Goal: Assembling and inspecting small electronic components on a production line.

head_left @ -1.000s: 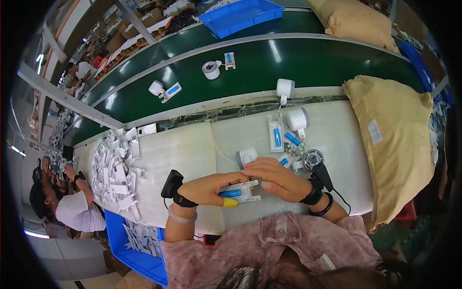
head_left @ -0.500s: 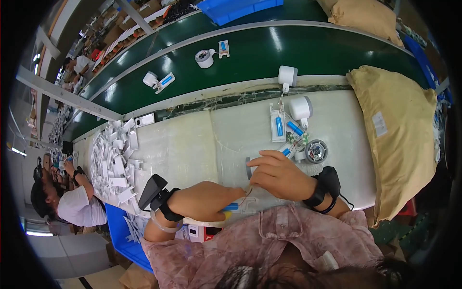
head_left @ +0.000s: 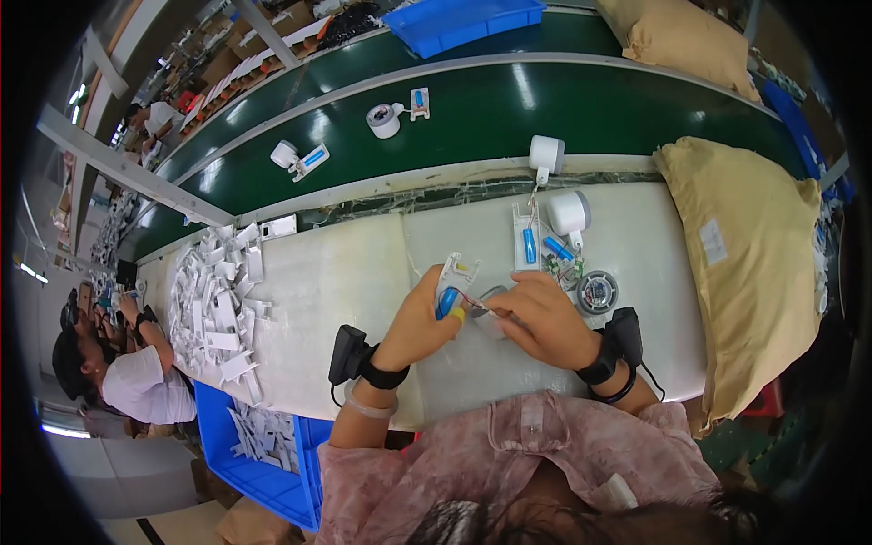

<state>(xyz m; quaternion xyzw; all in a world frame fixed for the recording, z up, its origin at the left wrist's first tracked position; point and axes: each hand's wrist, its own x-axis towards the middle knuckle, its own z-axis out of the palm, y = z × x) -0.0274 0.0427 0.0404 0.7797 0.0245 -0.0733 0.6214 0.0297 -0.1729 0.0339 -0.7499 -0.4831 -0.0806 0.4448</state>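
My left hand (head_left: 416, 327) is closed round a white plastic housing (head_left: 460, 269) with a blue battery cell (head_left: 446, 302) in it. Thin wires (head_left: 473, 302) run from the housing to my right hand (head_left: 548, 322), whose fingers pinch them. Partly hidden under those fingers is a white round lamp head (head_left: 491, 325) with a grey rim. Beyond my right hand lie another white lamp head (head_left: 568, 213), an open housing with a blue cell (head_left: 530, 245), a loose blue cell (head_left: 558, 247) and a round head (head_left: 597, 292) with its circuit board showing.
White plastic pieces (head_left: 218, 300) are heaped at the left of the table, above a blue bin (head_left: 304, 468) holding more. A tan sack (head_left: 740, 272) lies at the right. Across the far side runs a green belt (head_left: 463, 100) carrying lamp units. Another person (head_left: 145, 386) works at far left.
My left hand has risen from the table's near edge, bringing the white housing and blue cell up over the table. My right hand has shifted slightly right, its fingers now at the wires.
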